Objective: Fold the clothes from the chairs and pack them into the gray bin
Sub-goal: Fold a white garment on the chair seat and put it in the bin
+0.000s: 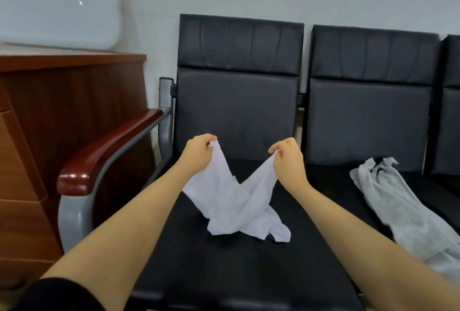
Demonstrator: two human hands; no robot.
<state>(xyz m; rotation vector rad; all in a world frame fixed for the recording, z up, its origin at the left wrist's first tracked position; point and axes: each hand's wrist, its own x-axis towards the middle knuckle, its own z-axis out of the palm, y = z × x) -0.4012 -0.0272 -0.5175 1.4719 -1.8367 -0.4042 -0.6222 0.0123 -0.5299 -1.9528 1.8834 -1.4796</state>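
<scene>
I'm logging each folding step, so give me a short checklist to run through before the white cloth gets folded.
1. Left hand pinches one corner of the white cloth: ok.
2. Right hand pinches the other corner: ok.
3. Cloth spread flat: not ok, it sags between the hands, its lower end bunched on the chair seat.
4. Gray garment lies apart on the next seat: ok.
5. Gray bin within reach: cannot tell, not in view.

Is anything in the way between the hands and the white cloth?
No. The left hand and the right hand each already pinch a top corner of the white cloth, lifting it above the chair seat. The gray cloth lies apart on the next seat. The gray bin is not in view.
</scene>
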